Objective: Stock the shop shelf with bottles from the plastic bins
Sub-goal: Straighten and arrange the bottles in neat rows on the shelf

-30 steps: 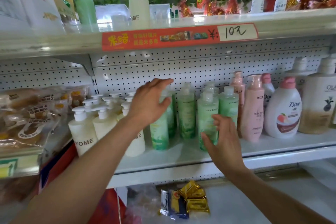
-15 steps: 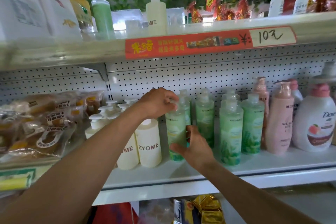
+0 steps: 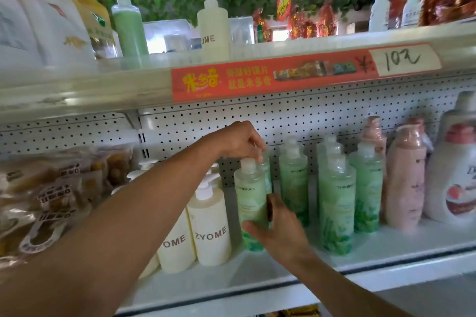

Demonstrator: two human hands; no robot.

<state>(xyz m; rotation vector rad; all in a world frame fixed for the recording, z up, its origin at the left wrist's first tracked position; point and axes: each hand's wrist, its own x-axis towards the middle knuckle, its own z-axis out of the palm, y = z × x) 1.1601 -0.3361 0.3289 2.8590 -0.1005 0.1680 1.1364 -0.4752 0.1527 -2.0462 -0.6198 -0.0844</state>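
A person reaches both arms toward a white shop shelf (image 3: 257, 278) backed by pegboard. The left hand (image 3: 239, 140) curls its fingers over the white cap of a pale green bottle (image 3: 251, 203), while the right hand (image 3: 278, 229) wraps around the same bottle's lower body. The bottle stands upright on the shelf, just beside cream pump bottles (image 3: 210, 229) marked ZYOME on its left. More green bottles (image 3: 334, 208) stand in rows to its right, then pink bottles (image 3: 404, 185). A red price strip (image 3: 270, 77) runs along the shelf above, where another pump bottle (image 3: 212, 31) stands.
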